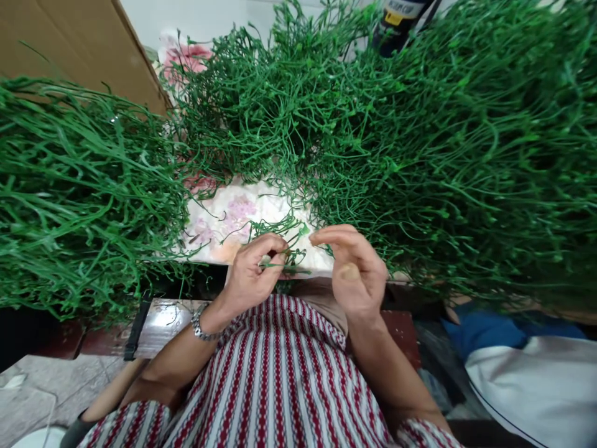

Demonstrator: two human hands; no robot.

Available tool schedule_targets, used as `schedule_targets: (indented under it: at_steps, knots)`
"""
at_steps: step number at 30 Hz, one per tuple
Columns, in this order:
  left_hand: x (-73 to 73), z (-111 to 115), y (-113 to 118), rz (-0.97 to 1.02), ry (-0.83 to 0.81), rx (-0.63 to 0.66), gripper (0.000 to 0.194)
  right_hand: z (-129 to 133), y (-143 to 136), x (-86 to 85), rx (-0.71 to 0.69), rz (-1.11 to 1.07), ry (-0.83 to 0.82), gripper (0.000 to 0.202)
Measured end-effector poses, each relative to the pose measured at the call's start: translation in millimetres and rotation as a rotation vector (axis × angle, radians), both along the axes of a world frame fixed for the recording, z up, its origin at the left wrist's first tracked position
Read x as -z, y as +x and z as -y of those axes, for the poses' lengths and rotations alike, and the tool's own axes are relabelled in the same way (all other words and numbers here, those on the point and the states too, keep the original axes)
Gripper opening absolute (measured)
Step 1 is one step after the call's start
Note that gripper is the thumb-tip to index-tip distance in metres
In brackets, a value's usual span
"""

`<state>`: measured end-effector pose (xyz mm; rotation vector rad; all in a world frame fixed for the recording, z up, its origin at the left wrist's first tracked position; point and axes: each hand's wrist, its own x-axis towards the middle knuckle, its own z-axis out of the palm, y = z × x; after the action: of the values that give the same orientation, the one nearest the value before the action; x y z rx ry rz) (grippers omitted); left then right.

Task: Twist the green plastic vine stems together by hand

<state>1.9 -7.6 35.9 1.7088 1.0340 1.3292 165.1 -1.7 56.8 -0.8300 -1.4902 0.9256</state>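
My left hand (252,274), with a metal watch on its wrist, pinches a thin green plastic-looking sprig (295,241) between thumb and fingers. The sprig's forked stems stick out to the right, over the table's front edge. Just right of it, my right hand (357,277) is raised with fingers stretched out and the thumb bent toward the palm. Its fingertips are close to the sprig but appear apart from it. A few loose green stems (273,225) lie on the flowered tablecloth (237,211) behind my left hand.
Heaps of similar green sprigs stand at the left (84,193), the back (289,99) and the right (476,155). A cardboard box (74,43) is at the back left. A dark labelled container (401,25) rises behind the sprigs. White and blue clothing (536,373) shows at the lower right.
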Motion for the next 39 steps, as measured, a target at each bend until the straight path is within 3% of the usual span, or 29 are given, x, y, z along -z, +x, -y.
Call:
schedule_targets:
  at_steps: [7, 11, 23, 30, 39]
  knots:
    - [1.4, 3, 3, -0.057, 0.188, -0.085, 0.01, -1, -9, 15.9, -0.102, 0.293, -0.056, 0.024]
    - [2.0, 3, 2, -0.068, 0.148, -0.091, 0.01, 1, -8, 18.1, -0.097, 0.413, 0.029, 0.023]
    - [-3.8, 2, -6, -0.109, -0.069, 0.082, 0.004, -6, 11, 6.6, -0.023, 0.677, 0.34, 0.007]
    - [-1.4, 5, -1, -0.073, -0.015, 0.04, 0.01, -4, 8, 9.1, -0.059, 0.644, 0.362, 0.009]
    - [2.2, 9, -5, -0.025, -0.027, 0.091, 0.008, -1, 8, 17.4, -0.143, 0.781, 0.361, 0.011]
